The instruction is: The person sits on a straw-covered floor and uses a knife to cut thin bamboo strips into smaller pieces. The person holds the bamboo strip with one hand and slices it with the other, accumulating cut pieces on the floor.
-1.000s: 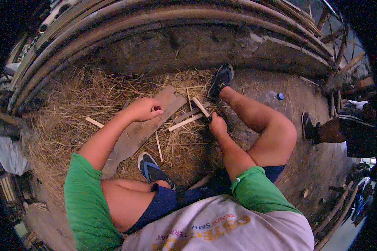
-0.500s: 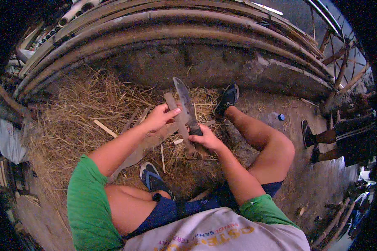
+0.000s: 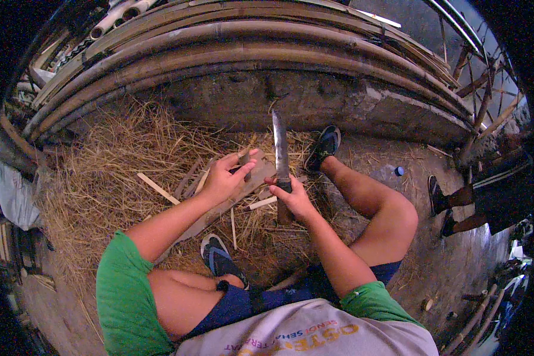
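Note:
My left hand point(image 3: 224, 178) pinches a short-looking wooden strip point(image 3: 245, 164) between thumb and fingers, seen nearly end-on. To its right, my right hand point(image 3: 298, 200) grips the dark handle of a large knife point(image 3: 280, 142). The blade points away from me and stands apart from the strip. Below my hands a flat board point(image 3: 216, 207) slants across the straw. A dark wooden block point(image 3: 285, 215) shows partly behind my right hand. Pale split sticks lie around, one point(image 3: 263, 203) just left of that block.
Straw point(image 3: 113, 160) covers the floor on the left. Long bamboo poles point(image 3: 249, 53) run along a low wall ahead. A clear bottle with a blue cap point(image 3: 399, 171) lies beyond my right knee. Another person's legs point(image 3: 457, 199) are at the right, a white sack point(image 3: 15, 193) far left.
The knife has swung upright and to the right, away from the strip. My left hand has turned the strip, which now looks much shorter.

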A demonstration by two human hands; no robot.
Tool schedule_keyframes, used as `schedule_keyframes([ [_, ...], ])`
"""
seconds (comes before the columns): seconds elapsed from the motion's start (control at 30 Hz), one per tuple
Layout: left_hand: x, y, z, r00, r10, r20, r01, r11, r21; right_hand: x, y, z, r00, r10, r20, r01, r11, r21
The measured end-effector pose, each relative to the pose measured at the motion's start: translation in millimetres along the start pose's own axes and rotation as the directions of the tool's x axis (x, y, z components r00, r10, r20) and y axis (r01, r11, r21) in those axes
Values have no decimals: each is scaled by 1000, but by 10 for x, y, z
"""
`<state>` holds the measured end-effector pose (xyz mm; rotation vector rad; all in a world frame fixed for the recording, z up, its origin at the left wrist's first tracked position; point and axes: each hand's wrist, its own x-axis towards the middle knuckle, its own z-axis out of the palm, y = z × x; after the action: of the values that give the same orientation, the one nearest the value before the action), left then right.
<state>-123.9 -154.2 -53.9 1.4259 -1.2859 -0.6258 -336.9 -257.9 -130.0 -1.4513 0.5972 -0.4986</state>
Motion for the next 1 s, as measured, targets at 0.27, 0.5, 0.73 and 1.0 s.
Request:
schedule_keyframes([
  [0.27,-69,175,-7,996,91,15,-92,989,112,8,30,76,1000,8,-20,-10,994,-111],
  [0.5,-75,-32,-16,984,172,-34,-168,981,95,51,119,94,994,-28,-104,7,981,-193],
  [0.73,-79,-377,-151,922,-388,13,354,827,-437,50,154,41,989,34,-141,-74,956,-285],
  [1.0,-62,-472,-351,829,-547,-122,247,552,-796,-23,-420,113,974,227,-5,-206,892,403],
])
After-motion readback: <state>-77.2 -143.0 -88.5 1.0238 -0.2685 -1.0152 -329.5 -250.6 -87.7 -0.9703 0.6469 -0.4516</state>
